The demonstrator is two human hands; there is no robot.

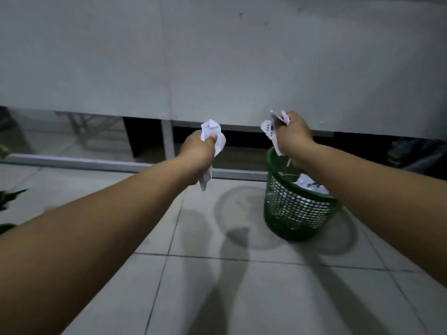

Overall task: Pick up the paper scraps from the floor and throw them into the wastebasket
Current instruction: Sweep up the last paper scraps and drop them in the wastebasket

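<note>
I see left hand (197,147) fisted on crumpled white paper (212,134); right hand (294,132) clutching printed scraps (272,131) above green perforated plastic wastebasket (297,209)

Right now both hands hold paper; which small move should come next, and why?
Probably open the right hand: it holds its paper scraps roughly above the green wastebasket, so they should fall inside. The left hand with its crumpled paper is off to the basket's side.
</note>
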